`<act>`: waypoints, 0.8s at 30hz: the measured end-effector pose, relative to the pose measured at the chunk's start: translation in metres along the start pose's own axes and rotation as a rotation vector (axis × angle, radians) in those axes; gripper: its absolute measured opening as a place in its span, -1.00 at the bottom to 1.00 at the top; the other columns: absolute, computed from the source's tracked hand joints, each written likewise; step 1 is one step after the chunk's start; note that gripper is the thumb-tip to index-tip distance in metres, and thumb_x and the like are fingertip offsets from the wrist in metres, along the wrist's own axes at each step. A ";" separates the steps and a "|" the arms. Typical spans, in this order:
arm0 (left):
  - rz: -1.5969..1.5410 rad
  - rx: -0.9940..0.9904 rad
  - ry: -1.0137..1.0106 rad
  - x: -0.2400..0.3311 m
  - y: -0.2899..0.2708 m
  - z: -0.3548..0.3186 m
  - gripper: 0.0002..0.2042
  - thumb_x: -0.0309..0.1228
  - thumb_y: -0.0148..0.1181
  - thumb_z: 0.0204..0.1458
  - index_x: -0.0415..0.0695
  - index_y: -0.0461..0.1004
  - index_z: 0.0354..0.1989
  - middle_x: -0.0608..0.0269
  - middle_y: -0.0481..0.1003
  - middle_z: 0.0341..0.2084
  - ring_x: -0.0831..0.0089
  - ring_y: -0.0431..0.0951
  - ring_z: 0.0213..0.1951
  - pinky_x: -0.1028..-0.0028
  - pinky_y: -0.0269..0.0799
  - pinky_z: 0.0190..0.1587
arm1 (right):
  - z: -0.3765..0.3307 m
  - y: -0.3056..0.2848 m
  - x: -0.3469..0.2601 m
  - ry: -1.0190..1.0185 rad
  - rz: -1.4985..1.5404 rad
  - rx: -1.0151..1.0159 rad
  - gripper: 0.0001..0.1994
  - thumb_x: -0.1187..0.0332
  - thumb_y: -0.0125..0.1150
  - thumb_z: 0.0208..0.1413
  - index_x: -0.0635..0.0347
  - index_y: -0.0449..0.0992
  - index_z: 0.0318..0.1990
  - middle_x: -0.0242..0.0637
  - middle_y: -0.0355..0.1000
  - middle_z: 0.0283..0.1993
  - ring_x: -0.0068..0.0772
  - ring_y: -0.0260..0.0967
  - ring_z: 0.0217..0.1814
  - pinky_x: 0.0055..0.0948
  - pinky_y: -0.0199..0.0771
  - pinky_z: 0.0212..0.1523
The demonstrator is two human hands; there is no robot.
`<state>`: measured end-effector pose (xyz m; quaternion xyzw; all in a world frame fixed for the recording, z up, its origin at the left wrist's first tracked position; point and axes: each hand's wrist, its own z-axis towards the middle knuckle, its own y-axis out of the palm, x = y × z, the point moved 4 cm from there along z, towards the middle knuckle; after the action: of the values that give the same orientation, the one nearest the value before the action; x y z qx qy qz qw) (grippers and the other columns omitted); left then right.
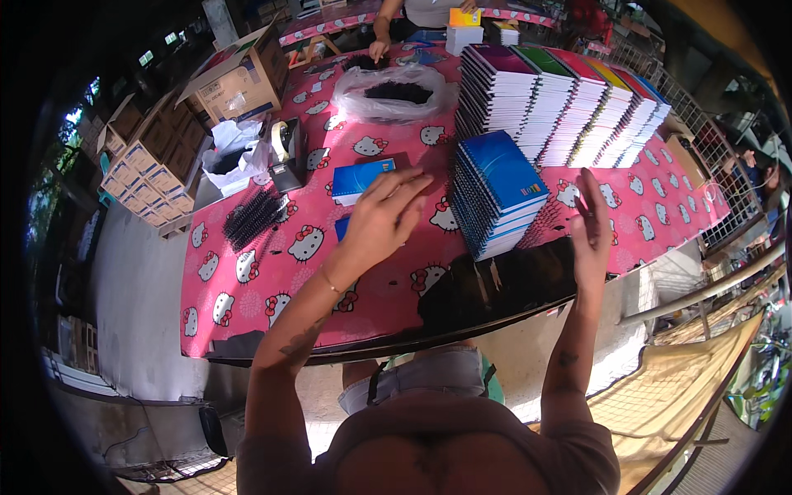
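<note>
Left hand (pixel 381 216): raised over the pink cartoon-cat tablecloth (pixel 247 272), fingers spread loosely, holding nothing. It hovers just above a single blue notebook (pixel 360 179) lying flat, long axis running left-right, slightly tilted up to the right.

Right hand (pixel 592 227): open, edge-on, empty, just right of the blue spiral notebook stack (pixel 497 191), whose binding faces left-front.

Behind: row of coloured notebook stacks (pixel 569 99), plastic bag of black coils (pixel 396 92), tape dispenser (pixel 285 153), loose black binding combs (pixel 253 218), cardboard boxes (pixel 235 82). Another person's hand (pixel 379 48) rests at the far edge.
</note>
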<state>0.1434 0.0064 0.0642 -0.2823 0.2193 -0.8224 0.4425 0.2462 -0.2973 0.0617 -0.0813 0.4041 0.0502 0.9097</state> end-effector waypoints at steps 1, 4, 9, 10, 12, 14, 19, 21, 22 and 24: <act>0.032 -0.120 -0.124 -0.023 -0.012 -0.033 -0.71 -0.48 0.29 0.01 -0.19 0.56 -0.05 0.06 0.51 -0.01 0.05 0.54 0.00 0.20 0.49 0.04 | -0.011 -0.008 -0.006 -0.013 0.001 0.089 -0.41 0.22 0.19 0.26 0.40 0.25 0.32 -0.01 0.28 0.31 -0.21 0.31 0.30 -0.26 0.26 0.31; 0.244 -0.275 -0.189 -0.051 -0.010 -0.113 -0.67 -0.47 0.31 0.01 -0.18 0.53 -0.01 0.06 0.54 -0.10 0.07 0.56 -0.09 0.20 0.52 -0.02 | -0.044 -0.008 -0.035 -0.217 0.078 0.140 -0.57 0.28 0.13 0.26 0.40 0.38 0.17 -0.03 0.42 0.12 -0.23 0.39 0.16 -0.31 0.35 0.18; 0.304 -0.201 -0.210 -0.044 -0.013 -0.135 -0.64 -0.55 0.27 0.01 -0.15 0.51 0.04 0.10 0.56 -0.21 0.09 0.58 -0.24 0.24 0.55 -0.14 | -0.070 0.095 -0.032 -0.069 0.181 -0.274 -0.77 0.53 0.29 0.07 0.32 0.56 -0.09 -0.09 0.54 -0.16 -0.23 0.50 -0.15 -0.40 0.45 -0.07; 0.320 -0.189 -0.253 -0.033 -0.022 -0.126 -0.65 -0.56 0.27 0.01 -0.15 0.52 0.02 0.11 0.56 -0.21 0.10 0.58 -0.26 0.23 0.56 -0.16 | -0.077 0.113 -0.019 0.029 0.108 -0.338 -0.68 0.51 0.34 0.04 0.27 0.53 0.00 -0.14 0.53 -0.07 -0.23 0.51 -0.06 -0.39 0.45 -0.01; 0.203 -0.287 -0.318 -0.003 -0.019 -0.125 -0.69 -0.49 0.27 0.03 -0.15 0.53 0.00 0.09 0.55 -0.23 0.12 0.57 -0.23 0.24 0.54 -0.13 | -0.083 0.145 -0.008 -0.012 -0.041 -0.355 -0.41 0.43 0.44 -0.02 0.20 0.37 0.20 -0.14 0.48 0.10 -0.18 0.44 0.16 -0.29 0.42 0.14; 0.070 -0.310 -0.318 0.011 -0.009 -0.125 -0.72 -0.44 0.27 0.05 -0.15 0.55 -0.03 0.06 0.55 -0.26 0.12 0.58 -0.22 0.23 0.53 -0.11 | -0.111 0.165 0.033 0.268 0.224 -0.528 -0.40 0.41 0.47 -0.05 0.20 0.38 0.19 -0.11 0.51 0.06 -0.18 0.48 0.12 -0.32 0.45 0.12; -0.104 0.191 -0.635 -0.077 -0.053 -0.130 -0.75 -0.42 0.28 0.08 -0.21 0.60 -0.08 -0.04 0.57 -0.31 -0.04 0.56 -0.19 0.18 0.49 -0.07 | -0.134 0.165 0.052 0.393 0.128 -0.464 -0.51 0.51 0.47 -0.05 0.23 0.39 0.05 -0.17 0.57 -0.13 -0.40 0.52 -0.06 -0.44 0.50 -0.02; 0.522 0.074 -0.817 -0.161 -0.107 -0.180 -0.83 -0.47 0.23 0.08 -0.26 0.59 -0.19 -0.08 0.56 -0.30 -0.04 0.55 -0.20 0.14 0.48 -0.12 | -0.139 0.174 0.053 0.398 0.202 -0.502 -0.51 0.52 0.46 -0.04 0.22 0.38 0.05 -0.19 0.56 -0.14 -0.43 0.52 -0.06 -0.45 0.50 -0.02; 0.757 -0.049 -0.916 -0.182 -0.119 -0.195 -0.86 -0.51 0.20 0.07 -0.28 0.56 -0.21 -0.09 0.55 -0.30 -0.04 0.55 -0.22 0.14 0.48 -0.14 | -0.140 0.177 0.055 0.405 0.236 -0.508 -0.51 0.53 0.46 -0.04 0.21 0.38 0.06 -0.19 0.56 -0.14 -0.44 0.51 -0.06 -0.45 0.50 -0.02; 0.732 0.023 -0.781 -0.183 -0.109 -0.208 -0.86 -0.53 0.15 0.08 -0.28 0.52 -0.21 -0.09 0.52 -0.31 -0.04 0.53 -0.25 0.13 0.47 -0.14 | -0.140 0.179 0.053 0.503 0.366 -0.549 -0.54 0.54 0.42 -0.01 0.22 0.42 0.08 -0.22 0.56 -0.13 -0.47 0.50 -0.06 -0.48 0.48 -0.02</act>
<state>0.0230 0.2412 -0.0732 -0.4677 0.1134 -0.4503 0.7521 0.1516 -0.1468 -0.0890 -0.2576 0.5930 0.2956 0.7033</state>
